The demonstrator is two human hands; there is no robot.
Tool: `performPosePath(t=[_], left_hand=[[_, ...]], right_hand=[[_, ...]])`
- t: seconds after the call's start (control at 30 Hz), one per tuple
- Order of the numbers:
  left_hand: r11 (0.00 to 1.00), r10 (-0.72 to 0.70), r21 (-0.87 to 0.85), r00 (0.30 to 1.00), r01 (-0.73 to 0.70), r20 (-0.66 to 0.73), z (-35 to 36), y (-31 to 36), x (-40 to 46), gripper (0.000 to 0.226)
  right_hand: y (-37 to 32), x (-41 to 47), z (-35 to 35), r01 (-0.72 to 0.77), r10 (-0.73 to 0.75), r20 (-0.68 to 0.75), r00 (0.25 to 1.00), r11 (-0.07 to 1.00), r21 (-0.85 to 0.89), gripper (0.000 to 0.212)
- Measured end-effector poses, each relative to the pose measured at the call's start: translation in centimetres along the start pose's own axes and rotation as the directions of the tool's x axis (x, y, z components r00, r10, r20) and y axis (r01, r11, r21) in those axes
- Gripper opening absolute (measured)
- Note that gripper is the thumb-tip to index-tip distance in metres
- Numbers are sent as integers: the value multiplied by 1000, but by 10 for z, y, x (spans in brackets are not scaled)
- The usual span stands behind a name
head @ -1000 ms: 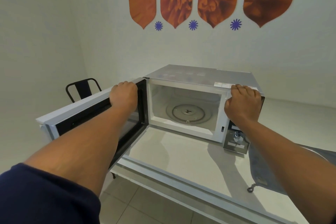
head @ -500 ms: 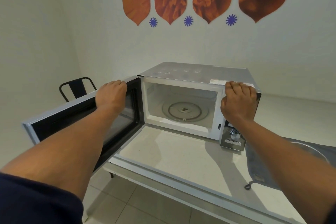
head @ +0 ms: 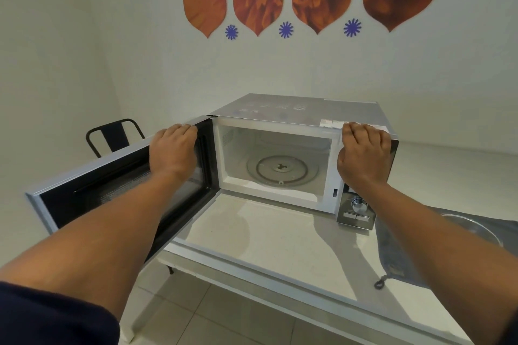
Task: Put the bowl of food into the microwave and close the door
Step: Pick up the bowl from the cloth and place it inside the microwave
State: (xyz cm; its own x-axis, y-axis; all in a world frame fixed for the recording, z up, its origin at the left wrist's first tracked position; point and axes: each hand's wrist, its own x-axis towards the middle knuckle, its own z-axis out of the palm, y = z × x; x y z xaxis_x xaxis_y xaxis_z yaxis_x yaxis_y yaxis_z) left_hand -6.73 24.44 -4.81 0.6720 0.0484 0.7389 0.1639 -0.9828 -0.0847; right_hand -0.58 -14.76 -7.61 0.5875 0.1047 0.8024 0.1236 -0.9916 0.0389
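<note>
On microwave (head: 294,112), hands curled: door (head: 117,190), corner.

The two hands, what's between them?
Head view: between left hand on the door and right hand lies the microwave's open cavity with its bare glass turntable.

The microwave (head: 297,112) has a brushed, matt metal top and a smooth white painted inside. Its turntable (head: 281,168) is clear glass. The door (head: 123,185) is glossy black. The table (head: 280,244) looks smooth. The cloth (head: 392,255) is grey fabric.
</note>
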Motion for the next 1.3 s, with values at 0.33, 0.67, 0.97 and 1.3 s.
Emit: performPosePath(t=[0.33, 0.67, 0.97, 1.3], left_hand=[[782, 109, -608, 991, -134, -79, 4, 146, 5, 38], [354, 329, -866, 914, -352, -237, -9, 332, -35, 28], [183, 517, -981, 844, 57, 145, 25, 465, -89, 39], [-94, 398, -584, 568, 806, 720, 65, 540, -111, 35]], right_hand=[[17, -30, -8, 106, -81, -142, 986, 979, 173, 51], [122, -105, -20, -280, 303, -61, 951, 928, 247, 37], [211, -161, -15, -701, 712, 177, 679, 558, 444, 46], [237, -191, 16, -828, 830, 504, 238, -97, 552, 43]])
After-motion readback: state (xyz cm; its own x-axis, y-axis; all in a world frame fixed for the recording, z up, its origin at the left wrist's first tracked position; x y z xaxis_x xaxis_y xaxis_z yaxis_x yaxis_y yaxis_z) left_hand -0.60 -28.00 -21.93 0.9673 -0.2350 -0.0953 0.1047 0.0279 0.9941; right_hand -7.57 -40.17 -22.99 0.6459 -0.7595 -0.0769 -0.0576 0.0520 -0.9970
